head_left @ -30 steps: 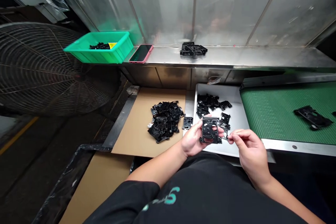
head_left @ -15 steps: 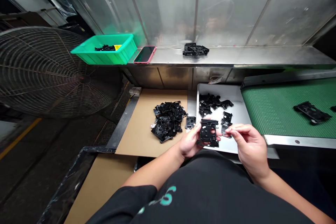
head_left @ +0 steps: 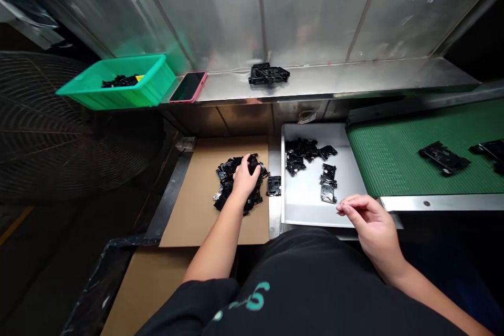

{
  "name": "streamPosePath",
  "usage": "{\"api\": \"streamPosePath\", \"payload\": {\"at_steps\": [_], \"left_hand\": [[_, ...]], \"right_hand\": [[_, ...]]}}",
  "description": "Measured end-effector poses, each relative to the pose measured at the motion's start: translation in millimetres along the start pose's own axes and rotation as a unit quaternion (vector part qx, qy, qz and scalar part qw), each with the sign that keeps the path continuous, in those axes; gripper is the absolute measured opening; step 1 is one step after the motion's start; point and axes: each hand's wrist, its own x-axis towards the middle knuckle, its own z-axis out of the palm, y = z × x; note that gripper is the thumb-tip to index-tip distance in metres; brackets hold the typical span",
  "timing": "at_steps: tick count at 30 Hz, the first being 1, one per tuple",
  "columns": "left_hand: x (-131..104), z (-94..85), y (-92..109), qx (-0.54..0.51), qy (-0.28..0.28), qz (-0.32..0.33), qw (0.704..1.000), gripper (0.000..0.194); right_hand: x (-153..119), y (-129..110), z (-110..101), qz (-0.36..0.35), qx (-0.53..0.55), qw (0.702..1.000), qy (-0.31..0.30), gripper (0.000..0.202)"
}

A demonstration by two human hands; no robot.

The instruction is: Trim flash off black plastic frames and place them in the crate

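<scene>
My left hand [head_left: 244,181] reaches onto a heap of black plastic parts [head_left: 226,186] on the cardboard sheet. Its thumb and forefinger are spread apart over the heap, and black pieces show between them; the other fingers are partly hidden. Close to my body, my right hand [head_left: 368,220] is closed in a pinch near the front right corner of the light-grey tray [head_left: 303,215]. Whatever its fingertips hold is too small to name. Inside the tray lie a cluster of black parts [head_left: 301,152] and a short column of parts [head_left: 328,184].
A green conveyor belt [head_left: 394,163] at right carries black parts [head_left: 444,158]. On the metal shelf [head_left: 334,81] stand a green bin [head_left: 129,94], a phone [head_left: 189,87] and stacked black parts [head_left: 268,74]. One part [head_left: 274,186] lies between cardboard [head_left: 185,215] and tray. A large fan [head_left: 71,131] stands left.
My left hand has moved left from in front of the tray, carrying a black plastic part, to the heap. My right hand keeps its pinch in about the same place. The view has shifted.
</scene>
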Motion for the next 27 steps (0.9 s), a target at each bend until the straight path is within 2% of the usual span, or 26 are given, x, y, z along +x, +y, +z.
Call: {"api": "streamPosePath", "payload": {"at_steps": [3, 5, 8, 10, 11, 13, 15, 16, 17, 20, 25, 27], "left_hand": [[6.8, 11.6, 6.5, -0.015, -0.002, -0.014, 1.000, 0.066], [7.2, 22.7, 17.9, -0.055, -0.022, -0.027, 0.998, 0.066], [-5.3, 43.7, 49.9, -0.142, -0.084, -0.038, 0.986, 0.062], [-24.4, 59.1, 80.2, -0.226, -0.157, -0.040, 0.960, 0.062], [-36.4, 66.5, 96.7, -0.280, -0.206, -0.041, 0.937, 0.062], [-61.9, 79.1, 129.4, -0.470, -0.338, -0.070, 0.812, 0.058], [-85.1, 87.1, 157.5, -0.547, -0.429, -0.093, 0.713, 0.053], [-94.5, 89.2, 168.6, -0.555, -0.462, -0.099, 0.684, 0.054], [-102.2, 90.2, 177.7, -0.554, -0.486, -0.100, 0.668, 0.056], [-115.8, 88.8, 193.8, -0.543, -0.514, -0.091, 0.657, 0.066], [-124.7, 83.6, 201.4, -0.513, -0.504, -0.091, 0.689, 0.091], [-127.9, 83.2, 200.2, -0.510, -0.503, -0.098, 0.691, 0.096]], "right_hand": [[2.4, -1.4, -12.1, 0.006, -0.011, 1.000, 0.012, 0.008], [3.9, -3.0, -21.0, 0.009, -0.020, 1.000, 0.014, 0.010], [5.8, -3.5, -35.3, 0.021, -0.028, 0.999, 0.019, 0.011], [7.7, -2.4, -44.1, 0.032, -0.030, 0.999, 0.032, 0.011], [9.0, -1.7, -47.7, 0.037, -0.029, 0.998, 0.040, 0.012], [12.4, -0.6, -53.4, 0.044, -0.024, 0.997, 0.055, 0.012], [16.2, -0.1, -57.1, 0.046, -0.016, 0.997, 0.059, 0.012], [17.9, -0.1, -58.6, 0.046, -0.013, 0.997, 0.057, 0.012], [19.4, -0.2, -59.8, 0.045, -0.010, 0.997, 0.055, 0.012], [21.8, -0.5, -63.5, 0.048, -0.004, 0.998, 0.051, 0.012], [20.6, -0.2, -68.4, 0.069, -0.006, 0.996, 0.059, 0.012], [19.7, -0.4, -69.5, 0.073, -0.007, 0.995, 0.062, 0.013]]}}
